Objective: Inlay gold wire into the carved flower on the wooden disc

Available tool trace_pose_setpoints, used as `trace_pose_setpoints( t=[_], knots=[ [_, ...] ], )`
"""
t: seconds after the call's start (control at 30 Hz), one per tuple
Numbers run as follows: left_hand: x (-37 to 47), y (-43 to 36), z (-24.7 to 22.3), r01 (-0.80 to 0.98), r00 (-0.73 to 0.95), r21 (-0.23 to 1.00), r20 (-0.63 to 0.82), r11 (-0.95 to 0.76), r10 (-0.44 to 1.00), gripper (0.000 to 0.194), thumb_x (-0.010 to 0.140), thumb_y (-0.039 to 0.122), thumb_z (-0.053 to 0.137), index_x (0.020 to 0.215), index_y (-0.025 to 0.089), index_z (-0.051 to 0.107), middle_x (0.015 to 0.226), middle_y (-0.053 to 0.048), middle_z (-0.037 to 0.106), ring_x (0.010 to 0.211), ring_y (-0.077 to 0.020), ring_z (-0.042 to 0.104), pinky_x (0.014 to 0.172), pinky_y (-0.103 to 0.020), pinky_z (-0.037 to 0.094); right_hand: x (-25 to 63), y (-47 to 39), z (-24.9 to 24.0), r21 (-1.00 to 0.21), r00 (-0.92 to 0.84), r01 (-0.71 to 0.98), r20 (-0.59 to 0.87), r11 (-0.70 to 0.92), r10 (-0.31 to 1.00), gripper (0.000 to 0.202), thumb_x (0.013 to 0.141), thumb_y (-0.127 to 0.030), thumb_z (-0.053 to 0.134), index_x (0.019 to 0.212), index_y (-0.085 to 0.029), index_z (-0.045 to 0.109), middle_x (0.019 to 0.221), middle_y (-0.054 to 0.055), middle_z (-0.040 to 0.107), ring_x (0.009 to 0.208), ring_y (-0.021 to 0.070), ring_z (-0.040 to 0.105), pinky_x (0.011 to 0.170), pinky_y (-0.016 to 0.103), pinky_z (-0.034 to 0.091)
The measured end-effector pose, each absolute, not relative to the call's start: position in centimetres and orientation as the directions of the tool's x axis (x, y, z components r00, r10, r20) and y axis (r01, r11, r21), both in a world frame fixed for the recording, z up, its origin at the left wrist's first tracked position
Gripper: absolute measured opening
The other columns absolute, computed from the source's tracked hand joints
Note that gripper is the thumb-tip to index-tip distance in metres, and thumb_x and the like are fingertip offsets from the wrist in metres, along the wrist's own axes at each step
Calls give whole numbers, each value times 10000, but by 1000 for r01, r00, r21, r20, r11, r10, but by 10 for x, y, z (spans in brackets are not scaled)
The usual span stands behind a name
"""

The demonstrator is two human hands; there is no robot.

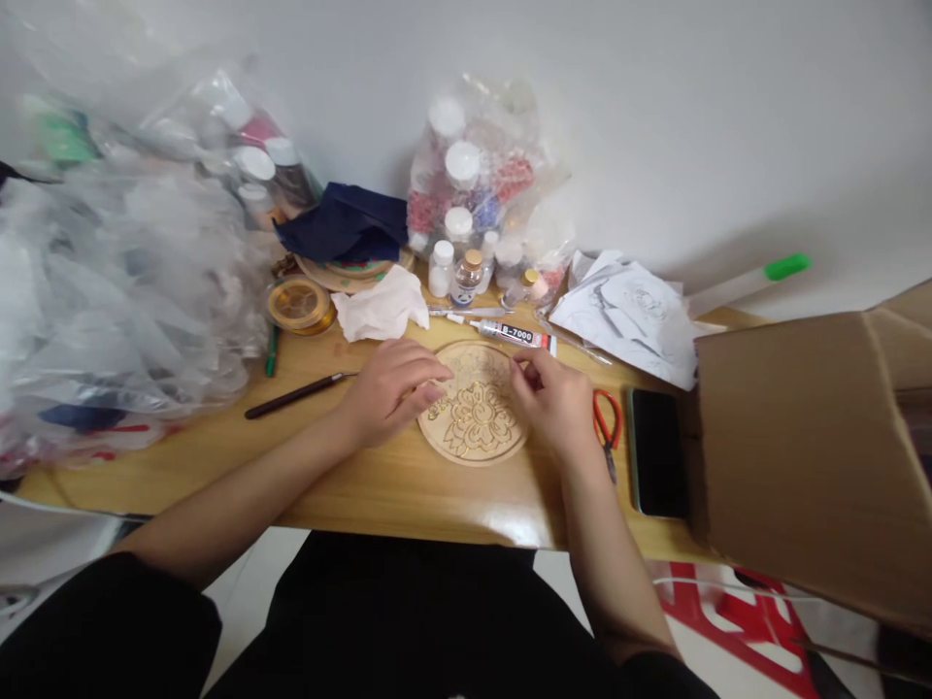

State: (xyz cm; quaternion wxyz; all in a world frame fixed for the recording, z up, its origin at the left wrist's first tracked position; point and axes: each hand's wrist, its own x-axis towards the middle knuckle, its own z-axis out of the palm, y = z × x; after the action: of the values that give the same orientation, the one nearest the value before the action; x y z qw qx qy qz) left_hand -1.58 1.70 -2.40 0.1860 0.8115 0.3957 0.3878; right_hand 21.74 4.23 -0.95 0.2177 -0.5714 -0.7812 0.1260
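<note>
A round wooden disc (pixel 477 451) lies flat on the table, with a flower pattern (pixel 482 416) outlined in gold on it; the upper part of the drawing shows only thin lines. Over the disc's left edge is my left hand (pixel 399 388), its fingers stretched forward and the thumb apart, holding nothing. My right hand (pixel 557 403) is at the disc's right edge with thumb and fingertips pinched together; whatever they hold is too small to make out. Just behind the disc lies a B-7000 glue tube (pixel 514 335).
Orange-handled pliers (pixel 607 422), a phone (pixel 657 451) and a cardboard box (pixel 801 437) are at right. A dark-handled tool (pixel 298 396), gold wire spool (pixel 298 304) and crumpled tissue (pixel 382 303) lie left. Behind stand small bottles (pixel 466 277), paper drawings (pixel 630 311) and plastic bags (pixel 131 282).
</note>
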Motion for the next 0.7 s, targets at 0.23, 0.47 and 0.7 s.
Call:
trace_pose_setpoints(
  t=[0.23, 0.47, 0.7],
  knots=[
    [-7, 13, -19, 462, 329, 705, 426, -537, 843, 169, 938, 271, 523, 862, 193, 652, 783, -19, 690, 749, -145, 630, 704, -297, 484, 218, 41, -10, -535, -260, 773, 225, 342, 939, 209, 861, -324, 503, 857, -183, 657, 584, -11, 590, 503, 112, 491, 546, 229, 344],
    [-5, 12, -24, 537, 275, 675, 428, -506, 861, 124, 909, 216, 535, 860, 186, 646, 786, -13, 686, 748, -148, 632, 710, -306, 494, 222, 40, -6, -723, -261, 608, 209, 329, 942, 144, 844, -285, 532, 859, -192, 640, 554, -54, 526, 489, 85, 453, 535, 220, 367],
    [-5, 9, -19, 457, 255, 769, 369, -448, 894, 157, 921, 171, 512, 996, 184, 650, 829, -2, 712, 787, -120, 662, 756, -271, 527, 219, 35, 1, -925, -323, 293, 144, 244, 935, 125, 799, -223, 546, 861, -182, 647, 601, -49, 537, 519, 80, 482, 514, 223, 380]
  ],
)
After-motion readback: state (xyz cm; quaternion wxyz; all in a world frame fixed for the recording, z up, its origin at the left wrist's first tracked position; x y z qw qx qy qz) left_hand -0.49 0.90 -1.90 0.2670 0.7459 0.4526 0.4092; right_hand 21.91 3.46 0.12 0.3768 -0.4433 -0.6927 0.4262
